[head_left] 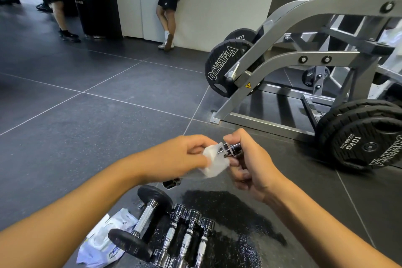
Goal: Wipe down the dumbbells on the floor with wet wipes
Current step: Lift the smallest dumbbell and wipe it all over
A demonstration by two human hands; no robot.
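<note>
The right hand (250, 165) grips the shiny metal dumbbell (231, 149) by its end, probably slippery when wet, while the left hand (185, 154) pinches the soft white wipe (216, 164).

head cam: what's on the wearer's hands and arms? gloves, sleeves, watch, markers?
Nothing worn that shows. The left hand and right hand are bare: no gloves, tape or markers, and no rings visible. The left forearm and right forearm are uncovered right to the frame edge: no sleeves, watch or wristband in view.
</note>
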